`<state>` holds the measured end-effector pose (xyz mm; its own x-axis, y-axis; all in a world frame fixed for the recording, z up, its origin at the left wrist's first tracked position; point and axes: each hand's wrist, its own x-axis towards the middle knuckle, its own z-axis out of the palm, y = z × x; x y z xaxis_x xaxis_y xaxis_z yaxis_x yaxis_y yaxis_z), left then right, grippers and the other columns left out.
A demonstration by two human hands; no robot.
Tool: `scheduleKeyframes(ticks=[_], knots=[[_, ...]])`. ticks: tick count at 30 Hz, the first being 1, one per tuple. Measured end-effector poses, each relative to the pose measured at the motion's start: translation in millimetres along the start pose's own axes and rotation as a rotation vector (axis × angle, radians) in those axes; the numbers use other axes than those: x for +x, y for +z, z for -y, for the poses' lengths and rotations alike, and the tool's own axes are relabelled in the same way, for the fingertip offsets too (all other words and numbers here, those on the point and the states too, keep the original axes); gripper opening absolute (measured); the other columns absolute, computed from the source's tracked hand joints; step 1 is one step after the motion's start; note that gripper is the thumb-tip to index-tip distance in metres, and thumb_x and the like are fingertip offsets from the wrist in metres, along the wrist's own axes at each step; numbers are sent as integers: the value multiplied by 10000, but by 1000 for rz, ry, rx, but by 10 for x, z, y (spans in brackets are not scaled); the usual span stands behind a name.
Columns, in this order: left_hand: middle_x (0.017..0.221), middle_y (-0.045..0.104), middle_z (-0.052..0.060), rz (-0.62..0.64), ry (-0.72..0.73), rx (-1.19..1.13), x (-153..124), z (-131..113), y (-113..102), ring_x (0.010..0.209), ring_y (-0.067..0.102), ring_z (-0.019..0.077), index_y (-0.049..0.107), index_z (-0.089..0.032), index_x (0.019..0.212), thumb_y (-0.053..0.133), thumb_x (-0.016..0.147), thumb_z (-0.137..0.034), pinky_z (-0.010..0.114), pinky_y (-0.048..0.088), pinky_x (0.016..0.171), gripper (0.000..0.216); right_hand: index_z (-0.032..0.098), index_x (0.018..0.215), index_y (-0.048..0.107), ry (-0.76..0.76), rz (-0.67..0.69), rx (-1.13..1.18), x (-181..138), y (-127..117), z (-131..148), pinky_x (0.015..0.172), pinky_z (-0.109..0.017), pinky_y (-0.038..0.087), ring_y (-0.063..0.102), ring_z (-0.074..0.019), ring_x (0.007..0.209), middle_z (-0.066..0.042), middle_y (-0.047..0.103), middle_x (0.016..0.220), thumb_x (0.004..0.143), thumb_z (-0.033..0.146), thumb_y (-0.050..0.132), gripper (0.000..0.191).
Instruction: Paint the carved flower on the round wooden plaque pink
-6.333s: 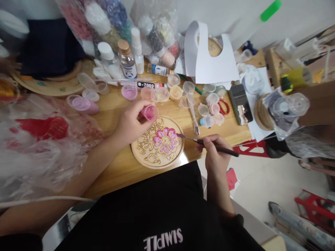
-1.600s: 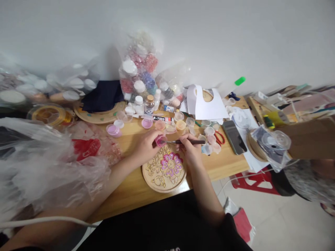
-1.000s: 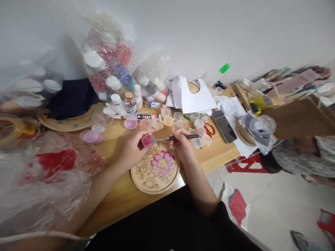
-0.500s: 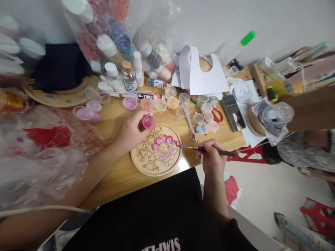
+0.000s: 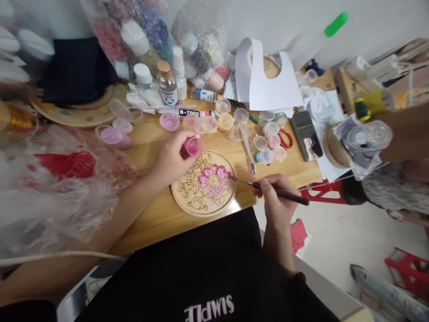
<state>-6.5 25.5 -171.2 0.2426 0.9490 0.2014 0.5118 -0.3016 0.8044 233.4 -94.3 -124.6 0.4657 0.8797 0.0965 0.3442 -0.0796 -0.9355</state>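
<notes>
My left hand is closed around a small plastic cup of magenta paint, tilted at the upper edge of a round wooden plaque. Raised gold outlines cover the plaque. Its large flower is coloured pink and magenta, while the leaves and smaller shapes look bare. In my right hand is a dark-handled palette knife, gripped like a pen. Its narrow metal blade points left, with the pink-smeared tip at the flower's right petals. I cannot tell whether the tip touches the surface.
Several small paint cups stand behind the plaque. Red-handled scissors, a phone and a brush lie to the right. Bottles line the back. Crumpled plastic spreads at left. Another person's arm shows at far right.
The whole view has shifted slightly, so the desk appears higher and further right. Both hands keep their holds, and the knife tip stays near the flower's right edge.
</notes>
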Motion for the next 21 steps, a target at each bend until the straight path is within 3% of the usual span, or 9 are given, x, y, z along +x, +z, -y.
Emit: scheduleKeyframes(ticks=[5,15,21], knots=[[1030,786,33,15,-26,-27,0,-16,-10,902,732,199,695,-214,1056,741,833,-147,311,623,862,237,226,669,709,-89,59,-93,-30,-36,66,470,-238,501,665,-140,479,16,740,573,875,285,752,218],[1016,779,32,32,-48,-19,2,-28,-15,885,716,190,694,-214,1068,729,841,-195,295,607,822,230,228,689,706,-136,47,-127,-28,-39,24,482,-246,505,662,-138,485,14,747,598,910,311,757,242],[1031,787,38,36,-50,-23,0,-22,-16,895,715,196,700,-213,1072,720,841,-218,307,611,834,232,229,686,699,-182,115,-132,-5,-49,53,489,-236,501,670,-133,485,21,739,586,905,267,749,228]])
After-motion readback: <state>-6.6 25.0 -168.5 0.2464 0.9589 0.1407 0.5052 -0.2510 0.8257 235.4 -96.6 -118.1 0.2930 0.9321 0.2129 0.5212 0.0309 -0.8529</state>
